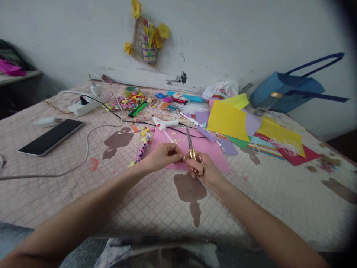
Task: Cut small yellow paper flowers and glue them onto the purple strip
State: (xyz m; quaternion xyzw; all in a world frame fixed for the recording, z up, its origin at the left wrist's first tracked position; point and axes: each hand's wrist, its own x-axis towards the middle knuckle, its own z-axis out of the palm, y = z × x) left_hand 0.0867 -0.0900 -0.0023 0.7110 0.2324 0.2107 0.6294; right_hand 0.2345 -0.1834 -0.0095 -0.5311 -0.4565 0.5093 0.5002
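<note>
My right hand (205,167) is closed around the gold handles of a pair of scissors (190,143), whose blades point up and away from me. My left hand (167,154) meets it with thumb and finger pinched together. Between the fingertips of both hands is a tiny pale yellow-green piece (183,158), too small to name. Both hands are above the near part of a pink paper sheet (217,156). Small pale yellow scraps lie on that sheet. A white glue gun (164,123) rests at the sheet's far edge.
Coloured paper sheets (228,119) are piled at the right, before a blue bag (284,91). Paper bits (128,102) and a green cutter (137,109) lie at the back. A phone (52,137), cables and a power strip (86,105) occupy the left.
</note>
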